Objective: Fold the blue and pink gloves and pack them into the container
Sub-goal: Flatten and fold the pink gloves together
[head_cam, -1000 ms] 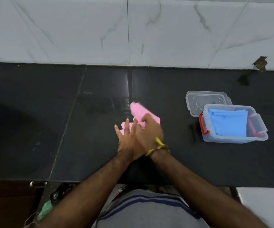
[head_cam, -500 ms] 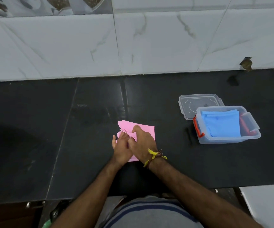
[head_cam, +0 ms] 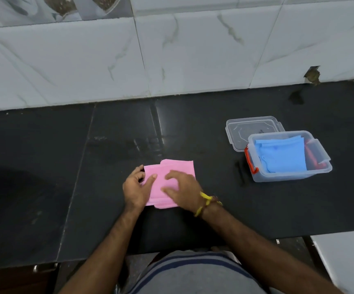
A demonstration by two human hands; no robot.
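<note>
The pink glove (head_cam: 172, 169) lies folded into a flat rectangle on the black counter, near its front edge. My left hand (head_cam: 136, 188) holds the glove's left edge, thumb on top and fingers curled at the side. My right hand (head_cam: 182, 190) presses flat on the glove's right half with fingers spread; a yellow thread circles that wrist. The folded blue glove (head_cam: 281, 154) rests inside the clear plastic container (head_cam: 320, 174) with red latches, at the right of the counter.
The container's clear lid (head_cam: 240, 129) lies flat just behind and left of it. A white marble-tiled wall (head_cam: 171, 56) rises behind the black counter (head_cam: 44, 177). A white surface (head_cam: 345, 259) sits lower right, past the counter's front edge.
The raised pink flap has been laid down, so the glove now lies as a flat rectangle. My right hand went from pinching the flap to pressing flat on it.
</note>
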